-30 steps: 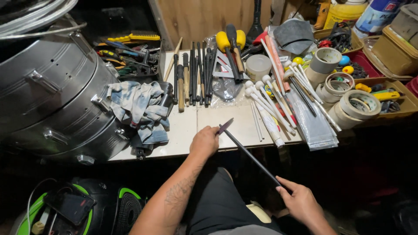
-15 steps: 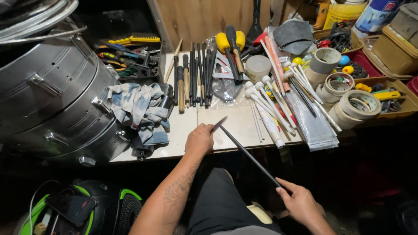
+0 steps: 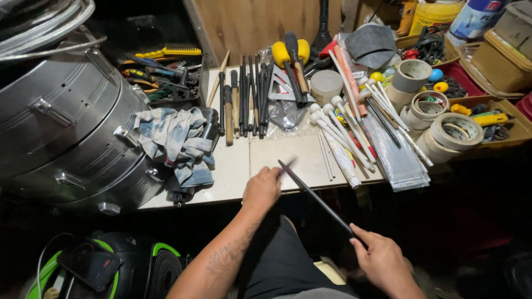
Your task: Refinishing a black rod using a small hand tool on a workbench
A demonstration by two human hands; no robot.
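Note:
My right hand (image 3: 383, 261) grips the near end of a long thin dark rod (image 3: 318, 198) that slants up and left to the front edge of the white worktop (image 3: 244, 166). My left hand (image 3: 262, 187) is closed over the rod's far end at that edge, and something small and dark blurs just past its fingers; I cannot tell what it is. A row of dark files and wooden-handled tools (image 3: 242, 97) lies on the worktop beyond my left hand.
A large steel drum (image 3: 66, 133) lies on its side at left, with a blue-grey rag (image 3: 178, 141) beside it. White-tipped sticks (image 3: 343, 130), rolls of masking tape (image 3: 438, 119), a yellow mallet (image 3: 291, 55) and trays of small tools crowd the right. A green-and-black device (image 3: 111, 266) sits below.
My left hand has slid slightly along the rod's far end near the worktop edge, and the rod tip has shifted with it. My right hand has hardly moved.

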